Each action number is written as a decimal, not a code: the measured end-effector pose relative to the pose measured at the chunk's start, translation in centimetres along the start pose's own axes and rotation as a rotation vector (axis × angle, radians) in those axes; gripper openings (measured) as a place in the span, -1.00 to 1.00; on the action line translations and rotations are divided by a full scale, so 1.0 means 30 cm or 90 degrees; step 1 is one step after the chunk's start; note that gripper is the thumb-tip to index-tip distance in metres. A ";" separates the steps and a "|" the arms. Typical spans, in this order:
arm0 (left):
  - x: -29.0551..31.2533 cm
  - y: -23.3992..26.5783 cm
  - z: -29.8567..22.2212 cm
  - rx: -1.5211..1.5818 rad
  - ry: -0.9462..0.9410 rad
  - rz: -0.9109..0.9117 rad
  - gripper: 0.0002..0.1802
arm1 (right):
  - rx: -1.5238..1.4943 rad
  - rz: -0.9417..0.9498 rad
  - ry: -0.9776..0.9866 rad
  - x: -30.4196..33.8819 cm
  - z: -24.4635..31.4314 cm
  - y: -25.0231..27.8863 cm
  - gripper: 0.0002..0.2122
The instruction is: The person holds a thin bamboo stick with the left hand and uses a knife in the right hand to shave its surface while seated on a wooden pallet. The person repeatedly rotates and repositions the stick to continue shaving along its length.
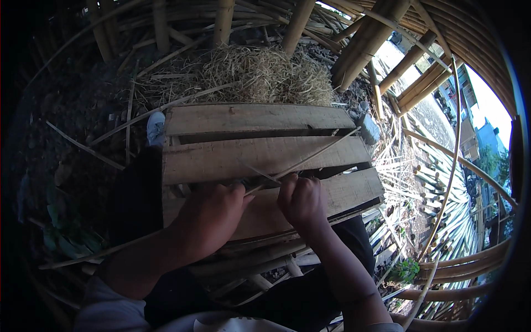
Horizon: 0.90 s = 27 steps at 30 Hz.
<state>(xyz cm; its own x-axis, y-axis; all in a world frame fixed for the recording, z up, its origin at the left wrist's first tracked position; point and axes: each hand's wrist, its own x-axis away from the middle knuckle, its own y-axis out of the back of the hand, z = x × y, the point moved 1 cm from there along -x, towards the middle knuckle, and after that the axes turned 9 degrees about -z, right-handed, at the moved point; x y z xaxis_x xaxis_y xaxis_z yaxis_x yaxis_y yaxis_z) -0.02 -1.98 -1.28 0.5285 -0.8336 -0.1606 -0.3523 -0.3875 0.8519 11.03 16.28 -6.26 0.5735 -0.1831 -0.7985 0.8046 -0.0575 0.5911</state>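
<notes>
While the head view shows a narrow bamboo strip (321, 152) slanting across the gap between the hands, above a slatted wooden bench (221, 161), the left hand (213, 213) pinches it and the right hand (303, 202) is curled tight beside it, seemingly on a thin sliver (257, 170), perhaps a blade, too shadowed to tell. Good handling here calls for a steady left pinch, even pressure, and a left thumb clear of the sliver's line.
</notes>
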 end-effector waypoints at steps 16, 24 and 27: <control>0.004 0.025 -0.038 -0.049 0.025 0.017 -0.66 | -0.030 0.325 -0.270 -0.066 0.079 0.087 -0.84; 0.003 0.020 -0.031 0.022 0.079 -0.013 -0.72 | -0.293 0.315 -0.274 -0.044 0.012 0.114 -0.72; 0.012 -0.014 0.002 0.010 0.009 -0.078 -0.71 | -0.212 0.393 -0.309 -0.089 0.062 0.136 -0.73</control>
<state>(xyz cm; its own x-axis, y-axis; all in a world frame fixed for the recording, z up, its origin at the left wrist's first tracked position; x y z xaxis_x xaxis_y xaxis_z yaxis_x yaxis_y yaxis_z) 0.27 -2.13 -1.73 0.5787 -0.7744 -0.2559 -0.2967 -0.4921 0.8184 12.49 14.71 -1.49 0.8555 -0.4918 -0.1620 0.4167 0.4682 0.7792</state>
